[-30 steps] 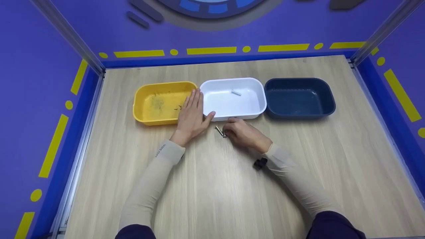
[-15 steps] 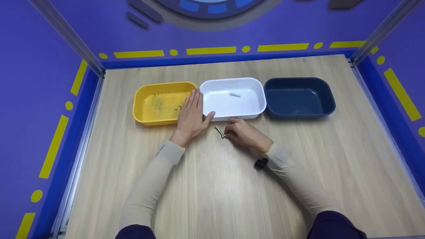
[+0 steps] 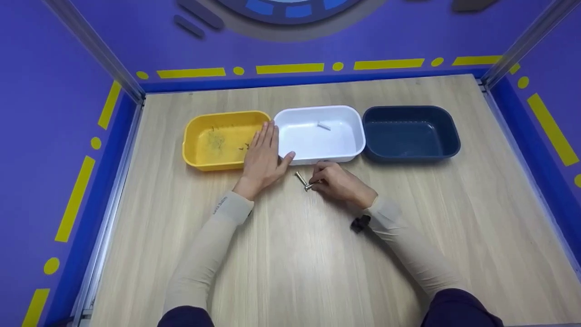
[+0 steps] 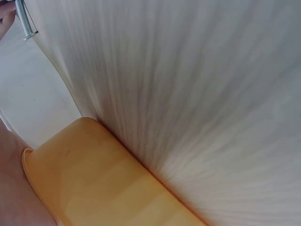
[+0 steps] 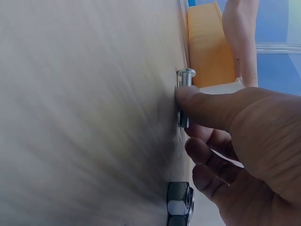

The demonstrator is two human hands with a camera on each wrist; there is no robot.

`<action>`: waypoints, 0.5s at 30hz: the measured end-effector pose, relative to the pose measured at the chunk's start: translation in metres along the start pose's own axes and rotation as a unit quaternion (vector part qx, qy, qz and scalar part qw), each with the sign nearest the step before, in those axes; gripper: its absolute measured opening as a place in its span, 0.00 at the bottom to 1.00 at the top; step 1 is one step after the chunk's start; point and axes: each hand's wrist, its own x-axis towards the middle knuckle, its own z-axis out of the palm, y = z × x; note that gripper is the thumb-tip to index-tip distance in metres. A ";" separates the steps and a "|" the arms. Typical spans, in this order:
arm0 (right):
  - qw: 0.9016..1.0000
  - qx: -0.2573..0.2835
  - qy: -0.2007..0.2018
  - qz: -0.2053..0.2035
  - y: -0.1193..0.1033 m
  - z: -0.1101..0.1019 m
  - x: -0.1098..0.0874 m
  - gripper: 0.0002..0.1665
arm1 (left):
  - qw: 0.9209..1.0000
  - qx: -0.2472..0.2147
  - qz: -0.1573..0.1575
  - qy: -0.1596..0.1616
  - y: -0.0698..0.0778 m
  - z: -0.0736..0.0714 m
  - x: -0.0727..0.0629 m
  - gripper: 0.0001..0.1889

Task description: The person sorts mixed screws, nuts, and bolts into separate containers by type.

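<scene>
In the head view my left hand (image 3: 262,156) lies with straight fingers over the neighbouring rims of the yellow box (image 3: 213,167) and the white box (image 3: 322,160). In front of the white box, my right hand (image 3: 338,181) pinches a silver bolt (image 3: 309,187) between thumb and fingers. The right wrist view shows this bolt (image 5: 187,75) from the side, its round head beyond the thumb and its threaded end behind it. A second bolt (image 3: 300,177) lies on the table, just left of the held one. Below the right fingers, hex nuts (image 5: 178,205) rest on the table.
A dark blue box (image 3: 411,158) stands right of the white one, the three in a row. Inside the white box lies a small bolt-like piece (image 3: 323,126). Small dark bits (image 3: 241,148) are in the yellow box. Purple panels (image 3: 290,50) wall the table.
My right hand has drawn slightly to the right, and more of the bolt at its fingertips now shows. The left hand has stayed in place.
</scene>
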 end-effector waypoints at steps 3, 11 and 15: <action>1.000 0.006 0.003 0.000 0.001 0.000 -0.002 0.05 | 1.000 -0.003 0.001 0.002 0.000 0.000 0.000 0.50; 1.000 0.009 0.015 -0.024 0.001 -0.001 -0.003 0.03 | 1.000 -0.007 -0.005 -0.005 0.001 -0.001 0.000 0.50; 1.000 0.001 0.014 -0.028 0.002 -0.001 -0.002 0.03 | 1.000 -0.009 -0.007 -0.011 0.001 -0.001 0.000 0.50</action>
